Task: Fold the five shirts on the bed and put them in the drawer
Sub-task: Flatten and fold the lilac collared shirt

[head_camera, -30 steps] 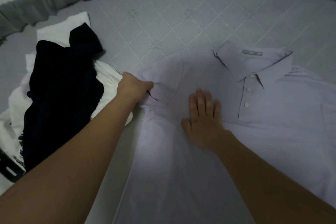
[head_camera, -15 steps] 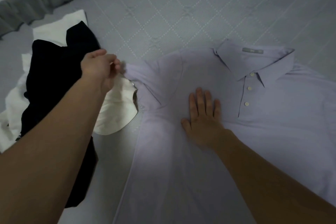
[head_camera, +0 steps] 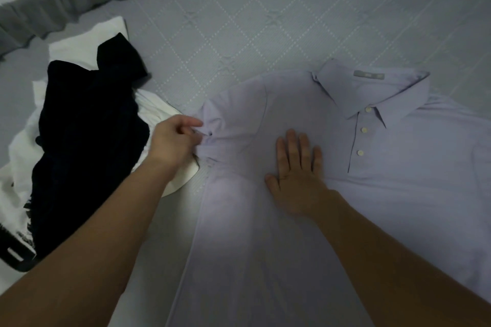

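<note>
Pinching the polo's (head_camera: 332, 194) sleeve, left hand (head_camera: 174, 145) starts folding; right hand (head_camera: 295, 175) presses flat; other shirts (head_camera: 85, 146) remain unfolded.

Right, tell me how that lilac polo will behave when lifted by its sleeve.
Likely floppy: the lilac polo bunches where the left hand pinches its sleeve. Probably light, since it lies thin on the bed. It may slide unless the right hand presses it.
</note>
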Motion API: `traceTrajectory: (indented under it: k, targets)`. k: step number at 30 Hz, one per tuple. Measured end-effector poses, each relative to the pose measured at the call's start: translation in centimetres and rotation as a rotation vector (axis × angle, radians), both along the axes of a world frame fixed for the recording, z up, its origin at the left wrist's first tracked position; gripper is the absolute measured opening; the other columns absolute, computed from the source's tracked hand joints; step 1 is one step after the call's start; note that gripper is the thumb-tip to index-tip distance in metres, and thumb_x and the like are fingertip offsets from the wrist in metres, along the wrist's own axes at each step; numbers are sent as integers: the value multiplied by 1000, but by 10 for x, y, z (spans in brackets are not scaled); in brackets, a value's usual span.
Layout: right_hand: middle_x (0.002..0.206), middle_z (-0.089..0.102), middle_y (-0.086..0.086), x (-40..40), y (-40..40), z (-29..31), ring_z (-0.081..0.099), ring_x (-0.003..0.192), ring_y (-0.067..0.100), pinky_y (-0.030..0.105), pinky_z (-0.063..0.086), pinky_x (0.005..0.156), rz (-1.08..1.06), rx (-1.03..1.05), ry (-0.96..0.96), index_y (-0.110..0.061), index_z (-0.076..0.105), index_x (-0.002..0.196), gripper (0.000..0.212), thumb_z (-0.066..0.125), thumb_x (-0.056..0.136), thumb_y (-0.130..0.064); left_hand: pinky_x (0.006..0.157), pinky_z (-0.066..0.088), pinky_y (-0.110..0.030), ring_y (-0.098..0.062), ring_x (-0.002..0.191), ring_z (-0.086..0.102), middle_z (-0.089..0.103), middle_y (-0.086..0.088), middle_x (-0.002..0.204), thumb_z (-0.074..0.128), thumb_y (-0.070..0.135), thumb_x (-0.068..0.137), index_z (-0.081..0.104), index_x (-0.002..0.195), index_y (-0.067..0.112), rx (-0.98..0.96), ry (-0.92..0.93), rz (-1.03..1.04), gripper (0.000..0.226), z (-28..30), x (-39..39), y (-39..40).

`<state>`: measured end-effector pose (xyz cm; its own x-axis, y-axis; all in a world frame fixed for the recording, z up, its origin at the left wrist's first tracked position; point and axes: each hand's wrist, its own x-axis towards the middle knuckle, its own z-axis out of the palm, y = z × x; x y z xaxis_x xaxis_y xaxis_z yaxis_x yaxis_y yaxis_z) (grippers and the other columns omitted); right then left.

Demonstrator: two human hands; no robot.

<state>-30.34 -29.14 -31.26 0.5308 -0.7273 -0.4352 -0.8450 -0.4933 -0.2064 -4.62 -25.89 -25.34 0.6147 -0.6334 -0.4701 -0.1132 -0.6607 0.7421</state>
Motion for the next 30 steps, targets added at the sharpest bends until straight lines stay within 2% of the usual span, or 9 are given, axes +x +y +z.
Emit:
traceTrajectory:
  k: [2,6,10,14,16,20,25,28,30]
  targets:
    - [147,-50,5,0,0,-1,-47,136,27,49,-32,108,-1,-13,-5,-19,-41,140,81,15,96,-57,53,43,-24,-11,55,47,51,1,67,63,-10,81,72,93,14,-22,-131,107,28,2,6,10]
    - [152,-44,7,-1,2,-2,-42,139,27,51,-29,110,6,-48,-6,-17,-33,147,81,17,96,-56,84,39,-33,-25,94,55,60,-10,103,49,2,76,72,98,18,-47,-682,-95,36,14,-23,9]
    - [158,-32,12,1,3,1,-31,145,33,55,-19,116,12,-76,4,-14,-28,148,79,13,94,-56,97,45,-42,-36,114,58,60,-17,127,50,8,79,67,119,11,-353,-705,-562,44,6,-88,-29]
    - [164,10,16,-13,5,6,5,152,32,53,1,122,-53,-187,-103,-4,17,156,79,26,92,-51,120,15,-48,-29,152,13,16,-8,165,39,41,103,28,155,21,-33,-815,-954,57,-41,-119,-41]
    - [164,13,15,-31,6,1,9,152,30,54,9,121,-96,-265,-112,-3,21,155,79,35,91,-48,122,5,-47,-27,153,2,4,-3,166,34,52,102,16,158,27,13,-829,-950,64,-58,-95,-41]
    - [165,4,13,-40,4,-7,1,152,30,53,7,122,-98,-274,-72,-4,12,156,82,34,91,-50,121,10,-48,-33,152,11,13,-9,165,30,54,98,22,157,21,62,-858,-837,68,-64,-35,-39]
    - [165,3,13,-37,4,-7,1,152,30,53,7,122,-102,-265,-44,-4,12,156,83,34,91,-51,121,4,-51,-31,152,4,3,-13,166,37,26,104,12,158,11,264,-943,-625,61,-40,7,-47]
    - [165,3,13,-36,3,-8,1,152,30,53,7,122,-104,-269,-35,-5,11,156,84,34,90,-51,121,7,-57,-37,152,5,5,-20,164,44,8,90,16,156,5,40,-946,-631,72,-14,-31,-64]
    - [165,2,13,-36,3,-8,-1,152,30,53,6,122,-95,-261,-20,-5,8,157,84,32,91,-53,118,18,-57,-39,150,16,17,-22,162,33,13,90,25,154,5,-140,-887,-744,65,-12,-79,-64]
